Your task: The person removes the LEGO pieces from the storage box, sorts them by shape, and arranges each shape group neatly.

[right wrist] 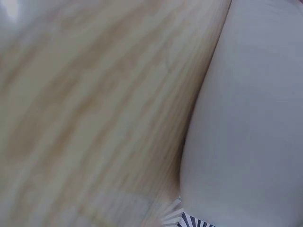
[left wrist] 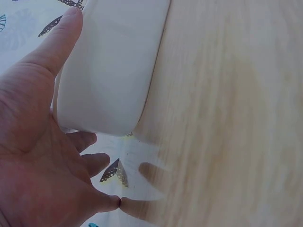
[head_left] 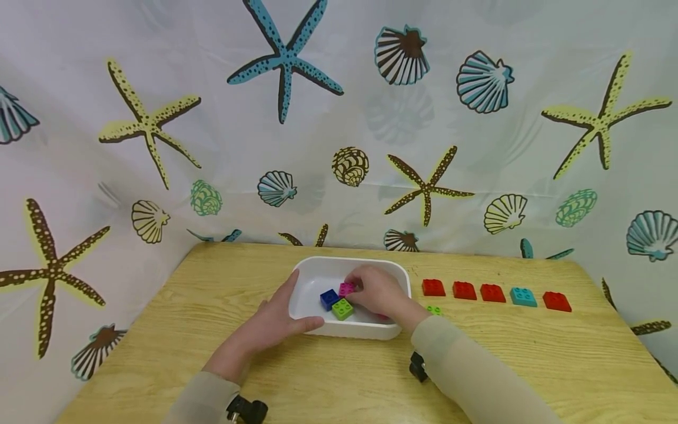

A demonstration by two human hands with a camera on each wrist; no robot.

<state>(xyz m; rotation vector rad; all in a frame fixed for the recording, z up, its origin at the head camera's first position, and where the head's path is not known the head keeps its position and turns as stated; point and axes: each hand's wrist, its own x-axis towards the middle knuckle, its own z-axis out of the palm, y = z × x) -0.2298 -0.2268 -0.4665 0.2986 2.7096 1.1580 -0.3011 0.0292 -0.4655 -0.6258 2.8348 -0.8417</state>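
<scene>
A white plastic tub stands on the wooden table, with a dark blue toy building brick, a lime green brick and a pink brick inside. My right hand reaches into the tub, its thumb and fingers pinching the pink brick. Another pinkish-red piece shows partly under that hand. At the tub's left end is my left hand, its fingers spread and thumb along the near side. In the left wrist view, this hand lies around the tub's corner.
Right of the tub, a row holds red bricks and a light blue brick. A green brick peeks out beside the right sleeve. Behind the table hangs a shell-and-starfish curtain.
</scene>
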